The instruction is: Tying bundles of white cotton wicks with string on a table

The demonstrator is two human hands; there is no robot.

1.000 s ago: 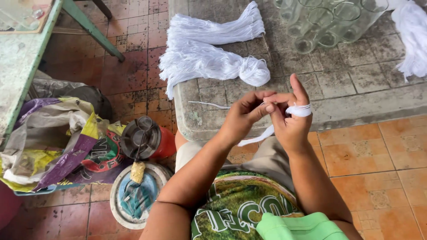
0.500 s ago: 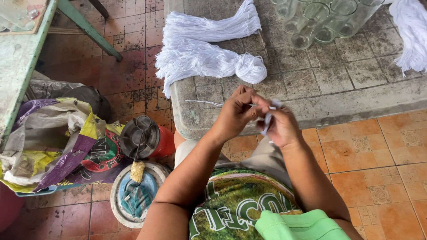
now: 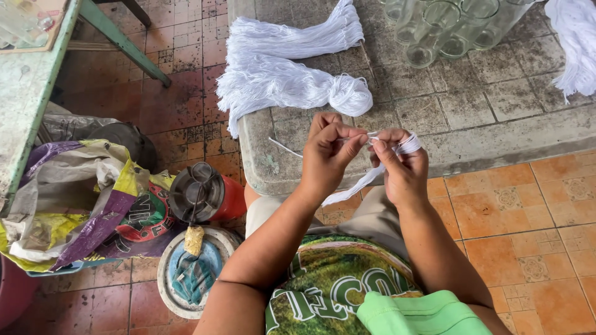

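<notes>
My left hand (image 3: 330, 155) and my right hand (image 3: 400, 166) are close together over the edge of a low stone ledge (image 3: 472, 124). Both pinch a bunch of white threads (image 3: 366, 177); it is wrapped around my right fingers and a strand hangs down between my arms. Just beyond my hands on the ledge lie two bundles of white thread (image 3: 288, 84), the nearer one tied in a knot at its right end.
Several clear glass jars (image 3: 447, 28) stand at the ledge's far side, more white thread (image 3: 574, 43) at far right. On the tiled floor to my left sit a red-bodied burner (image 3: 205, 195), a round lid (image 3: 186, 273), crumpled plastic sacks (image 3: 81, 205) and a green table (image 3: 31, 93).
My hands came together from a spread pose and my right fingers curled down onto the thread loop. The view shifted slightly.
</notes>
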